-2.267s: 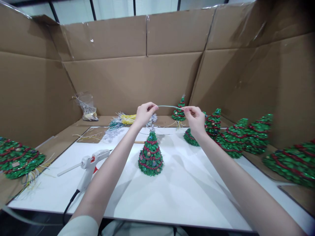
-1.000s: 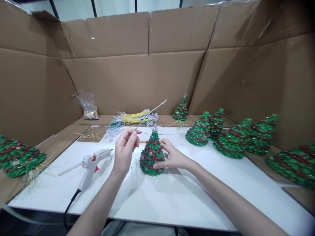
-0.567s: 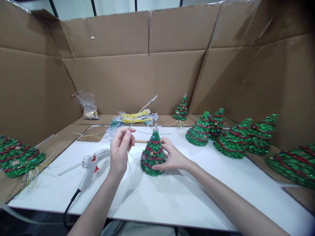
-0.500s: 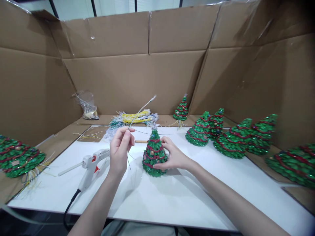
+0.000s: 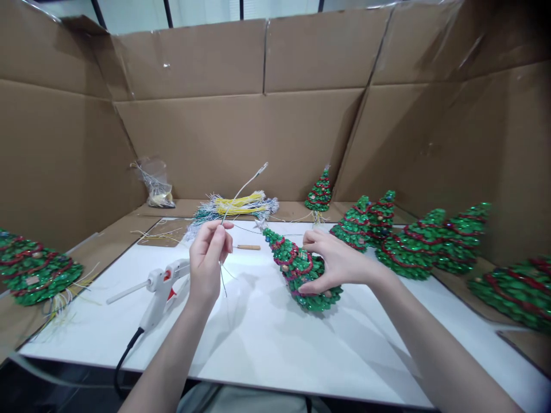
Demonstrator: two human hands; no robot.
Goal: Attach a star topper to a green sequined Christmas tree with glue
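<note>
Tree (image 5: 289, 265) — tilted, glittery cone; wire (image 5: 247, 183) — thin, curved

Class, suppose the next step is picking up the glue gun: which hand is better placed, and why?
Probably the left hand: it is nearer the glue gun, though it pinches a thin wire. The right hand is farther away and grips the tilted tree.

Held tree (image 5: 295, 269) looks rough and super glittery, worktop (image 5: 258, 344) is smooth, kinda glossy, glue gun (image 5: 157, 299) toward its left edge seems plastic, cardboard walls (image 5: 241, 63) are matt.
</note>
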